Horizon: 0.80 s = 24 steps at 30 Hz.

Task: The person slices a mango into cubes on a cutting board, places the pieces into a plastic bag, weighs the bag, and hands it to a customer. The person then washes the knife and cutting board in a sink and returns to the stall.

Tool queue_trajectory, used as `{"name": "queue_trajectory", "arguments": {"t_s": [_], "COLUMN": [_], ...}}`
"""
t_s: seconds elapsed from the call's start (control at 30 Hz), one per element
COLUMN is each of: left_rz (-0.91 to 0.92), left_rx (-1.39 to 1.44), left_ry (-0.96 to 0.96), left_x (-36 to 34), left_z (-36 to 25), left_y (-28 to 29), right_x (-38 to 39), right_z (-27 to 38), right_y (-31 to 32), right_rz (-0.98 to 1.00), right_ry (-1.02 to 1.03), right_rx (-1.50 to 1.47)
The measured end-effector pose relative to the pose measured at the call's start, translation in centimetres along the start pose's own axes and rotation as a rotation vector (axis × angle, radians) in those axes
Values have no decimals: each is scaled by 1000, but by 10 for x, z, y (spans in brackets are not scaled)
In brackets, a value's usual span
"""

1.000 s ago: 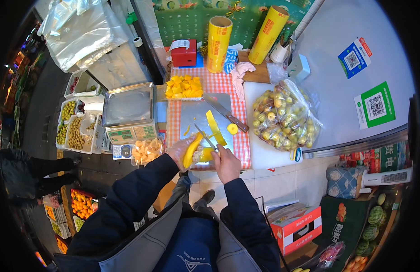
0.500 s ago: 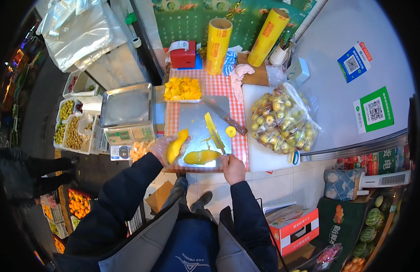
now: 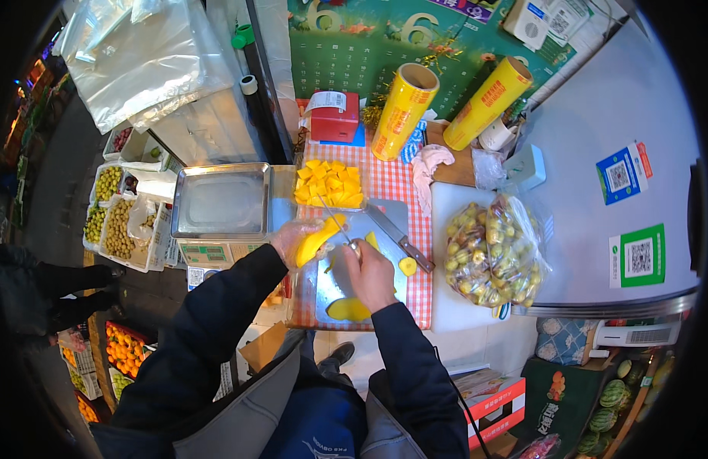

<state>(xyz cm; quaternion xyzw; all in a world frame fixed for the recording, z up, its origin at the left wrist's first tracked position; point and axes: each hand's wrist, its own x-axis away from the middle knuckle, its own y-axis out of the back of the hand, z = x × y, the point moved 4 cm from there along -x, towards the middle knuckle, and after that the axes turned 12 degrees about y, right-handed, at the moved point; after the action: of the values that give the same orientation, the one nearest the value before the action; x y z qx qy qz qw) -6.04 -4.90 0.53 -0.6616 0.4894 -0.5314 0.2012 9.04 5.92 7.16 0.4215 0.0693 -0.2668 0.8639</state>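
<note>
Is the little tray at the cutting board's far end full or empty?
Full: mango chunks are heaped across it, reaching all its sides.

On the tabletop (image 3: pixel 421 314), a strip of checked cloth (image 3: pixel 390 182) lies open between the tray of diced mango (image 3: pixel 354 205) and the pink cloth (image 3: pixel 430 170); two yellow rolls (image 3: pixel 405 113) and the red label printer (image 3: pixel 336 125) bound it behind. The wooden-handled knife (image 3: pixel 416 255) lies aslant across the right-hand way, with the bulging fruit bag (image 3: pixel 495 252) beyond. The scale (image 3: pixel 220 203) blocks the far left. The raised blade (image 3: pixel 335 219) bars the direct path from right hand (image 3: pixel 373 275) to tray; the metal board (image 3: pixel 335 287) has room below the left hand (image 3: pixel 296 241)
</note>
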Motion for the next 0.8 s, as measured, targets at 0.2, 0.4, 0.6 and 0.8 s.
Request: {"name": "queue_trajectory", "arguments": {"t_s": [0.2, 0.4, 0.6, 0.8], "left_rz": [-114, -108, -106, 47], "left_rx": [91, 334, 259, 210], "left_ry": [-37, -41, -118, -68], "left_x": [-20, -44, -61, -71], "left_z": [-54, -79, -76, -74], "left_y": [10, 25, 53, 52], "right_x": [-47, -74, -90, -81], "right_z": [-29, -45, -31, -40], "right_y": [-30, -38, -39, -55], "right_rz": [199, 192, 83, 291], "right_ry": [-70, -122, -89, -183], "right_rx": [146, 200, 43, 147]}}
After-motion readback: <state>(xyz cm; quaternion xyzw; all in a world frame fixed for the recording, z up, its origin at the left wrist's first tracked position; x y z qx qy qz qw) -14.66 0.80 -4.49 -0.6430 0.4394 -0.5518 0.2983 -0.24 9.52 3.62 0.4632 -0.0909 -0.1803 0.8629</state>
